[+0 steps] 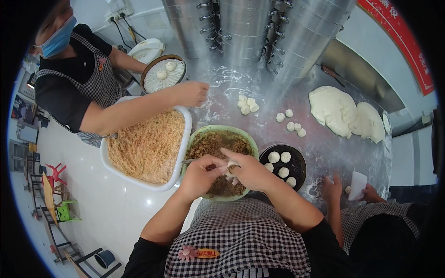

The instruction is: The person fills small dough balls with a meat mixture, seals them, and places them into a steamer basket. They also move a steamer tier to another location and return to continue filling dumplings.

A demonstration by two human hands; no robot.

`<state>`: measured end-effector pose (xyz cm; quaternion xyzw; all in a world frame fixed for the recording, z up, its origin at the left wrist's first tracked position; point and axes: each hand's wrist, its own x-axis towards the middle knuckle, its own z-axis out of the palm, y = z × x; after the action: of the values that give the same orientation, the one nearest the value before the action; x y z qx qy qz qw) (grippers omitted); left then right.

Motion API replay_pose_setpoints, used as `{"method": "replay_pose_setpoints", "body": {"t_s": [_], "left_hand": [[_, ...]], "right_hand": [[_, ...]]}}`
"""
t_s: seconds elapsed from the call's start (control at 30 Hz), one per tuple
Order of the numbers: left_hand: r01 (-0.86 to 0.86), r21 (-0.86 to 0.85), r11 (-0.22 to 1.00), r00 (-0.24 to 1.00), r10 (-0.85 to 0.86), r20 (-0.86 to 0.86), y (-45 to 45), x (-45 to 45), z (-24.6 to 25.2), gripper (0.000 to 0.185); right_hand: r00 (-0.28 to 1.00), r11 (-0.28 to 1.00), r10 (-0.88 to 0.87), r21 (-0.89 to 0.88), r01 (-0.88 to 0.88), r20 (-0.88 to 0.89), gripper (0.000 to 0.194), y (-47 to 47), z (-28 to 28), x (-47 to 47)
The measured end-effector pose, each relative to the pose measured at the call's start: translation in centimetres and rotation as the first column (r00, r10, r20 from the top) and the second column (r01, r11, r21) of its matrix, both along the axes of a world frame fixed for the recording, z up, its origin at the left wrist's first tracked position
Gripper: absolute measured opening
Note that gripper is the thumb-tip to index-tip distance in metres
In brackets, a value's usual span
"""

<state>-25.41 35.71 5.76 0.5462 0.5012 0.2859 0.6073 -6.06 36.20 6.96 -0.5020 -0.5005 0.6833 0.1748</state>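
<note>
A small dough wrapper with brown filling showing in its opening is between my two hands. My left hand pinches its rim with thumb and fingertips. Cupped around its other side is my right hand, thumb raised. Both are above a pale green basin of brown minced filling. A utensil handle juts over the basin's left rim. Just right of the basin, a round dark pan bears several white buns.
A white tub of orange-tinted filling stands at left. A masked co-worker reaches over it, near a round steamer. Dough pieces and large dough lie on the floured table. Another person's hand holds a white scraper. Metal steamer stacks stand behind.
</note>
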Motion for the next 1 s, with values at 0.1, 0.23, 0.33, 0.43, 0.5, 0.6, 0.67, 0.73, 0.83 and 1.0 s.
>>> {"method": "replay_pose_setpoints", "body": {"t_s": [0.1, 0.23, 0.33, 0.43, 0.5, 0.6, 0.67, 0.73, 0.83, 1.0], "left_hand": [[0.001, -0.032, 0.999, 0.997, 0.002, 0.079, -0.3, 0.0, 0.2, 0.009], [-0.045, -0.029, 0.999, 0.993, 0.048, 0.104, 0.0, -0.6, 0.7, 0.009], [-0.060, 0.023, 0.998, 0.996, 0.058, 0.066, 0.3, -0.8, 1.0, 0.012], [-0.044, -0.030, 0.999, 0.989, 0.048, 0.139, 0.3, -0.4, 1.3, 0.010], [0.013, 0.139, 0.990, 1.000, -0.011, -0.013, 0.3, -0.4, 1.6, 0.011], [0.027, 0.181, 0.983, 0.998, -0.018, -0.054, 0.1, -0.2, 2.1, 0.011], [0.014, 0.184, 0.983, 0.999, -0.005, -0.047, -0.1, 0.0, 2.2, 0.010], [0.025, 0.243, 0.970, 0.998, -0.013, -0.054, -0.3, 0.3, 2.3, 0.009], [0.047, 0.200, 0.979, 0.998, -0.037, -0.053, -0.4, 0.6, 2.5, 0.007], [0.050, 0.246, 0.968, 0.992, -0.019, -0.127, -0.3, 0.1, 3.3, 0.011]], "right_hand": [[0.988, 0.966, 0.101, 0.226, -0.126, 0.118, 0.065, 0.0, -0.2, -0.1], [0.965, 0.977, -0.098, 0.160, 0.139, -0.242, 0.065, -0.1, -0.7, 0.1], [0.891, 0.958, -0.245, -0.237, 0.162, -0.383, 0.058, -0.5, -1.1, 0.2], [0.785, 0.966, -0.228, -0.234, 0.109, -0.576, 0.055, -0.9, -1.5, 0.0], [0.853, 0.967, -0.209, -0.231, 0.107, -0.478, 0.053, -0.9, -1.5, -0.1], [0.934, 0.983, -0.093, -0.182, 0.031, -0.346, 0.053, -0.5, -0.9, 0.3], [0.970, 0.988, -0.016, -0.156, -0.022, -0.244, 0.053, -0.1, -0.2, 0.7], [0.990, 0.989, 0.036, -0.134, -0.054, -0.136, 0.054, 0.2, 0.4, 0.8], [0.985, 0.995, 0.086, -0.030, -0.091, -0.150, 0.055, 0.4, 0.7, 0.5], [0.840, 0.948, -0.222, -0.311, 0.067, -0.495, 0.056, -0.1, 0.0, 0.7]]}}
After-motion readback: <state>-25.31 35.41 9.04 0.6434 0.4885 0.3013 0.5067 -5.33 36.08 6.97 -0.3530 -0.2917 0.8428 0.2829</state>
